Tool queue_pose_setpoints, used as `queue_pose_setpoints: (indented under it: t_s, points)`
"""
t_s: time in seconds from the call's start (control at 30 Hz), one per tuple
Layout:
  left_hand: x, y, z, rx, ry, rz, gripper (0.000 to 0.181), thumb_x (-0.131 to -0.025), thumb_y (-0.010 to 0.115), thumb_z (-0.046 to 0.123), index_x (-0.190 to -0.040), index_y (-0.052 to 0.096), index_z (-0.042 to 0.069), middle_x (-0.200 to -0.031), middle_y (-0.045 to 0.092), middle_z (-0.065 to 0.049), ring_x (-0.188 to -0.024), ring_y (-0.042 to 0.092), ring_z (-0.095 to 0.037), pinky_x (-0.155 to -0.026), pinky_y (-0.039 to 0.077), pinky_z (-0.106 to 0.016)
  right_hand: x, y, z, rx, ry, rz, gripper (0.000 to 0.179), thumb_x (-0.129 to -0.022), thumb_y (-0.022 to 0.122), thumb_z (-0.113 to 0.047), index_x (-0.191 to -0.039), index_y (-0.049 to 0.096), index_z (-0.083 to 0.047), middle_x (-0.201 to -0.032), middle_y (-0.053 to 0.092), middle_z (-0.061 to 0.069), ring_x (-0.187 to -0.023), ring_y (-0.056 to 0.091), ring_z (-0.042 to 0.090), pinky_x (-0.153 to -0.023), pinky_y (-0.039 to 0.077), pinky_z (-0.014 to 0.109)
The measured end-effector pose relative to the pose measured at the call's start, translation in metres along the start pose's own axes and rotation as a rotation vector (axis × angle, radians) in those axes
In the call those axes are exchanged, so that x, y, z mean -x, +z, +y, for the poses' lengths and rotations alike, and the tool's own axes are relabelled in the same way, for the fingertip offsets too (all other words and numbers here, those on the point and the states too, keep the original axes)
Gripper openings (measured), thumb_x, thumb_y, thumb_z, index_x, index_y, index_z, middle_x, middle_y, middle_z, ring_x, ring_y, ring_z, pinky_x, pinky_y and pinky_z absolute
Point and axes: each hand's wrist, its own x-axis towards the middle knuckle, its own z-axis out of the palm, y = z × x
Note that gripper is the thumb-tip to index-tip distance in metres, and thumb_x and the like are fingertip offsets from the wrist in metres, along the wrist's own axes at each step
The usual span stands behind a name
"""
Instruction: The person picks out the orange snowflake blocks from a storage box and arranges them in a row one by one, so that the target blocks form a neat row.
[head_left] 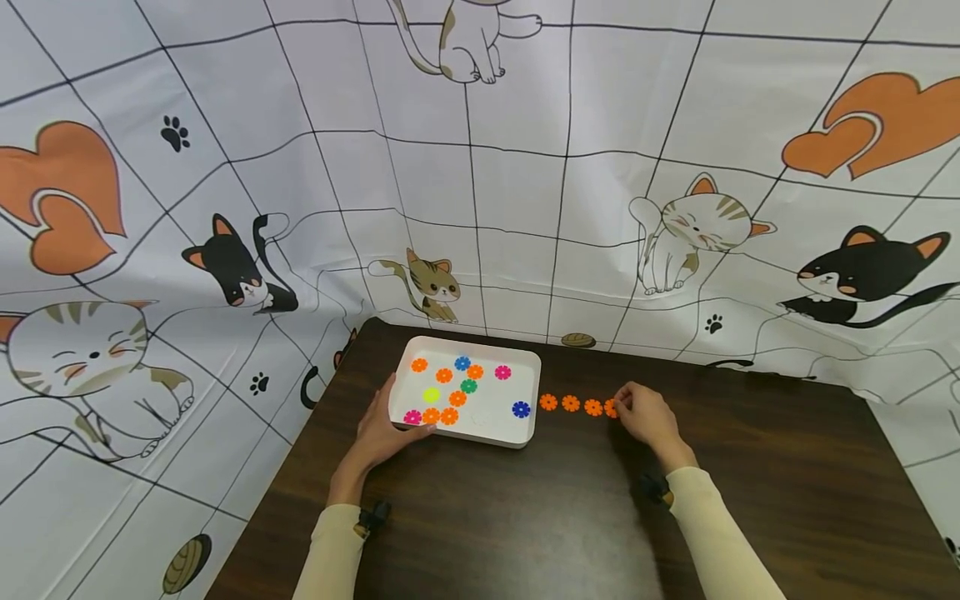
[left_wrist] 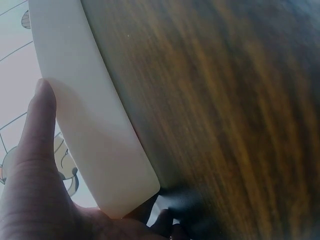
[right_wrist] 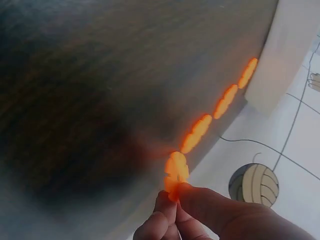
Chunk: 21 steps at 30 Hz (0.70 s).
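Note:
A white tray (head_left: 491, 437) stands at the left of the dark table, with flower-shaped discs lying in it. My left hand (head_left: 381, 433) holds its near left corner, thumb along the front wall and fingers down the left side. To the right of the tray, orange flower discs (head_left: 571, 403) form a row. At the row's right end my right hand (head_left: 648, 417) pinches another orange disc (right_wrist: 176, 170) between thumb and fingers. In the right wrist view this disc is tilted up, its edge close to its neighbour (right_wrist: 197, 133).
Inside the tray are several orange discs (head_left: 445, 376), plus pink (head_left: 503, 372), blue (head_left: 521, 409), green (head_left: 468, 386) and yellow (head_left: 431, 395) ones. A white cat-print sheet (head_left: 517, 183) hangs behind and left of the wooden table (head_left: 525, 517).

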Motion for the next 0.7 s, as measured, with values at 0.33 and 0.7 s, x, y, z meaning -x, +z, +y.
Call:
queue_pose_setpoints:
  t_s: [0.33, 0.7]
  points:
    - [0.0008, 0.0001, -0.001, 0.004, 0.009, 0.005, 0.128, -0.074, 0.083, 0.061, -0.165, -0.001, 0.029, -0.174, 0.009, -0.012, -0.161, 0.001, -0.042, -0.123, 0.005, -0.074, -0.0016, 0.003, 0.0044, 0.019, 0.064, -0.004, 0.017, -0.1, 0.058, -0.02, -0.107, 0.066, -0.006, -0.1, 0.071, 0.015, -0.077, 0.064, 0.023, -0.057, 0.048, 0.036]
    - [0.0009, -0.0001, -0.0007, 0.008, -0.006, 0.002, 0.13, -0.072, 0.084, 0.062, -0.165, -0.001, 0.032, -0.174, 0.01, -0.011, -0.161, 0.002, -0.04, -0.123, 0.006, -0.072, -0.0009, 0.0026, 0.0048, 0.022, 0.089, -0.009, 0.019, -0.098, 0.059, -0.022, -0.107, 0.065, -0.006, -0.099, 0.071, 0.013, -0.078, 0.063, 0.023, -0.059, 0.048, 0.037]
